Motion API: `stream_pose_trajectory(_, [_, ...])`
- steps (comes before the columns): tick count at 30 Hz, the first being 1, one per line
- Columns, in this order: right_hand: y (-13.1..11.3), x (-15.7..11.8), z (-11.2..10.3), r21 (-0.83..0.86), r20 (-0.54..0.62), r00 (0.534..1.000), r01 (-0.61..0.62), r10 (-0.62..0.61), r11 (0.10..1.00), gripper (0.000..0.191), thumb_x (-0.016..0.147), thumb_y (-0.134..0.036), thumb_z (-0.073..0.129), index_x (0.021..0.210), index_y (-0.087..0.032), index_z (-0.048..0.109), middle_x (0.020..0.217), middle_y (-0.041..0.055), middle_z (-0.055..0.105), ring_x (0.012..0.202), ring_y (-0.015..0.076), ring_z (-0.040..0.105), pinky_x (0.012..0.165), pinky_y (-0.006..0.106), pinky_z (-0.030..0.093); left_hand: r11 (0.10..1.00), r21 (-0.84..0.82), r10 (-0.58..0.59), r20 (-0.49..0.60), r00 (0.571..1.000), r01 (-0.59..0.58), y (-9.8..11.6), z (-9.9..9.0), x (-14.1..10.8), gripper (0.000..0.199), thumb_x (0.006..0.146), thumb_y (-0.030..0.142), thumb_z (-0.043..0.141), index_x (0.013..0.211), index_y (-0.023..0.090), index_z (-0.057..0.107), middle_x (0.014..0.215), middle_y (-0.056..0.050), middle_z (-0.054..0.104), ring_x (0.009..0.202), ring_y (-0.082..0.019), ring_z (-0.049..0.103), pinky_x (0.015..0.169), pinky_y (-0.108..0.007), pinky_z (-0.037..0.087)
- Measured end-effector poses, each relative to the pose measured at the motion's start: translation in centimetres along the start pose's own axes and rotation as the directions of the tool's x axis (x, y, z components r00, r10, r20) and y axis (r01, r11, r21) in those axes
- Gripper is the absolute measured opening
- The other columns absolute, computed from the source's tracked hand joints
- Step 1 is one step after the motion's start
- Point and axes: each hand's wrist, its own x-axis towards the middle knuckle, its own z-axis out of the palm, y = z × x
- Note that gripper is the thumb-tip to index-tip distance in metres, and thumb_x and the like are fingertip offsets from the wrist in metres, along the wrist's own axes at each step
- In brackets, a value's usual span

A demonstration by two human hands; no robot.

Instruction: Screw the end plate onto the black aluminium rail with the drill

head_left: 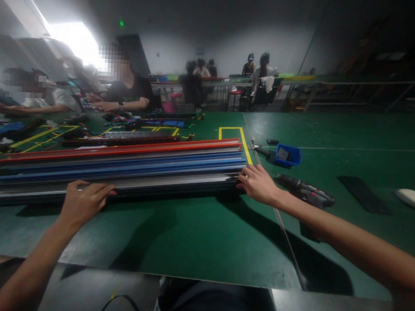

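A bundle of long, narrow metal profiles lies side by side across the green table. Orange profiles point(152, 148) are at the far side, blue profiles point(179, 164) in the middle, and a black profile point(178, 187) with a shiny top is nearest me. Bent over that black profile, left of its middle, is my left hand point(83, 200), its thumb on the near side. At the right end my right hand point(258, 182) grips the same profile with curled fingers. The undersides of both hands' fingers are hidden.
Right of the bundle are a blue bin point(293, 155) with small parts, a cordless drill point(306, 191), a dark flat plate point(363, 194) and a white rounded object point(412, 198). Wired parts point(143, 124) lie beyond the bundle. Co-workers sit at the left and far back.
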Motion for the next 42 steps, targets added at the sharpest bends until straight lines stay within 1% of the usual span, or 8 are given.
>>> stream_pose_trajectory(11, [-1.4,-1.6,1.6,0.056,0.012,1.0,0.028,-0.029,0.998,0.017,0.102,-0.028,0.068,0.09,-0.019,0.077,0.098,0.0118,0.071,0.094,0.0279,0.06,0.081,0.038,0.036,0.997,-0.061,-0.041,0.018,0.999,0.042,1.2,1.2,-2.5,0.038,0.091,0.022,0.049,0.102,0.039,0.081,0.104,-0.008,0.083,0.095,-0.035,0.075,0.096,-0.061,0.044])
stream_pose_trajectory(19, [-1.9,-2.4,2.8,0.089,0.036,0.999,0.013,-0.016,0.996,0.018,0.103,-0.027,0.065,0.091,-0.017,0.075,0.097,0.0117,0.07,0.094,0.0277,0.06,0.082,0.038,0.037,0.996,-0.076,-0.048,0.061,0.997,0.053,1.8,1.9,-4.5,0.042,0.093,0.024,0.046,0.108,0.038,0.083,0.109,-0.012,0.082,0.095,-0.038,0.075,0.097,-0.065,0.044])
stream_pose_trajectory(27, [-2.0,-2.2,4.1,0.1,0.054,0.998,0.02,-0.026,0.995,0.015,0.102,-0.028,0.068,0.092,-0.018,0.075,0.095,0.0106,0.071,0.092,0.0277,0.061,0.082,0.038,0.038,0.999,-0.052,-0.01,0.061,0.998,0.013,3.0,2.8,-5.3,0.039,0.096,0.021,0.046,0.098,0.034,0.083,0.103,-0.012,0.083,0.09,-0.036,0.077,0.089,-0.061,0.045])
stream_pose_trajectory(30, [-2.2,-2.2,4.2,0.089,0.056,0.998,0.027,-0.032,0.996,0.016,0.102,-0.029,0.069,0.093,-0.018,0.076,0.095,0.0106,0.071,0.092,0.0279,0.061,0.082,0.039,0.039,1.0,-0.008,0.008,0.021,1.0,-0.008,3.1,3.1,-5.4,0.039,0.096,0.02,0.046,0.097,0.035,0.081,0.101,-0.009,0.083,0.089,-0.032,0.077,0.087,-0.057,0.044])
stream_pose_trajectory(32, [-2.2,-2.2,4.4,0.097,0.047,0.999,0.02,-0.024,0.995,0.016,0.101,-0.029,0.07,0.093,-0.017,0.075,0.094,0.0105,0.071,0.092,0.0281,0.061,0.082,0.039,0.04,0.997,0.054,0.066,-0.067,0.996,-0.062,3.1,3.3,-5.3,0.037,0.097,0.017,0.046,0.095,0.032,0.08,0.095,-0.007,0.084,0.083,-0.028,0.077,0.084,-0.052,0.044])
stream_pose_trajectory(36, [-2.3,-2.3,5.1,0.137,0.026,1.0,0.011,-0.015,0.991,0.015,0.101,-0.028,0.071,0.093,-0.015,0.074,0.094,0.0106,0.07,0.093,0.0282,0.061,0.085,0.04,0.042,0.963,0.187,0.232,-0.22,0.948,-0.192,2.8,3.2,-4.9,0.027,0.098,0.011,0.053,0.095,0.021,0.079,0.088,-0.005,0.082,0.073,-0.02,0.074,0.079,-0.044,0.042])
stream_pose_trajectory(38, [-2.5,-2.4,5.4,0.169,0.015,1.0,0.0,-0.003,0.986,0.013,0.101,-0.025,0.07,0.093,-0.015,0.072,0.094,0.0108,0.07,0.093,0.0279,0.062,0.085,0.039,0.043,0.953,0.21,0.266,-0.223,0.938,-0.22,2.8,3.2,-4.8,0.025,0.098,0.01,0.055,0.097,0.019,0.078,0.09,-0.005,0.082,0.074,-0.019,0.074,0.08,-0.044,0.042])
stream_pose_trajectory(42, [-2.8,-2.7,5.8,0.247,0.0,0.999,-0.043,0.044,0.968,0.011,0.101,-0.021,0.067,0.092,-0.016,0.069,0.097,0.0121,0.071,0.093,0.028,0.061,0.084,0.039,0.046,0.956,0.211,0.243,-0.186,0.952,-0.203,2.8,3.2,-4.9,0.023,0.099,0.011,0.057,0.098,0.02,0.078,0.091,-0.005,0.082,0.076,-0.021,0.075,0.082,-0.045,0.044])
